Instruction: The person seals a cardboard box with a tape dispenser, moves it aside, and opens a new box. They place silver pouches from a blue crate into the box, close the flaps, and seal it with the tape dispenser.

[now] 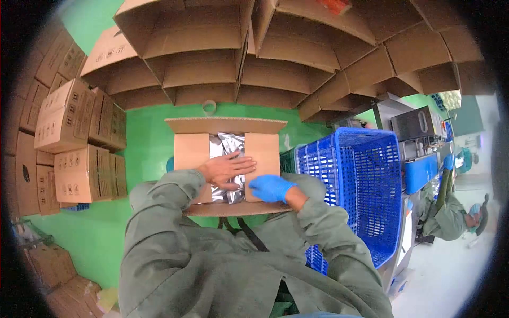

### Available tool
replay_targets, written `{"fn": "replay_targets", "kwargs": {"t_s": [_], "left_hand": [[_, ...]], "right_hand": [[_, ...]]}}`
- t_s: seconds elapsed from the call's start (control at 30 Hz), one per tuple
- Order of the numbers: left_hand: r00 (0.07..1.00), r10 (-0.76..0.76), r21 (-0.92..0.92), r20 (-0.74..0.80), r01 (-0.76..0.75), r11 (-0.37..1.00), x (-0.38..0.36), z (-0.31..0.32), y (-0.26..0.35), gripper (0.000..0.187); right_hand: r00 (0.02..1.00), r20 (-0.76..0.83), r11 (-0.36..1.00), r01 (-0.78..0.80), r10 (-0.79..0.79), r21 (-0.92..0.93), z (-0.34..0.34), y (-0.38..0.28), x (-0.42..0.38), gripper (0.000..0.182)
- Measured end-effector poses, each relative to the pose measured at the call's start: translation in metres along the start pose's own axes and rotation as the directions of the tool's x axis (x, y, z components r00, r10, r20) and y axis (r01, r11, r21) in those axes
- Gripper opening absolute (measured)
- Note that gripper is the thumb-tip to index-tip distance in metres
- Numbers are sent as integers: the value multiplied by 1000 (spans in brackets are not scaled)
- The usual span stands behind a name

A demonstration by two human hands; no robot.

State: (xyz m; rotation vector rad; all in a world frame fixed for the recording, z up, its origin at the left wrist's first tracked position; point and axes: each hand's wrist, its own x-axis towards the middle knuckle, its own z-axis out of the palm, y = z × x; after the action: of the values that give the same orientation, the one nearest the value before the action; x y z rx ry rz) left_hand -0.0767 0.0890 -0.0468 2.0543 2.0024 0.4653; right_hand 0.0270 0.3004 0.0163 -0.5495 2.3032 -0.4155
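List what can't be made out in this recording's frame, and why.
- Head view: how many silver packs lie in the carton; its side flaps and the left hand cover them.
- Head view: the right hand's palm, turned away from the camera.
- Head view: small print on the stacked boxes, too small to read.
- Head view: the red item, cut by the top edge.

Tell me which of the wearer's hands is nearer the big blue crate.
Right. The gloved right hand, at the carton's right flap, is left of the crate; the bare left hand is farther left.
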Motion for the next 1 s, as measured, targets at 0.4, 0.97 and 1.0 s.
{"fn": "replay_targets", "kwargs": {"t_s": [0.4,0.97,1.0], "left_hand": [[767,-525,-365,370,639,677,4,-23,68,64],[-186,-799,-81,-572,982,-171,-33,8,70,63],[-181,-799,-76,-573,983,-168,-38,2,76,63]], "right_hand": [[956,-291,945,-65,-33,-320,-30,-2,42,59],[220,-731,715,-510,645,478,34,44,43,71],[217,-729,713,-509,649,483,33,46,42,71]]}}
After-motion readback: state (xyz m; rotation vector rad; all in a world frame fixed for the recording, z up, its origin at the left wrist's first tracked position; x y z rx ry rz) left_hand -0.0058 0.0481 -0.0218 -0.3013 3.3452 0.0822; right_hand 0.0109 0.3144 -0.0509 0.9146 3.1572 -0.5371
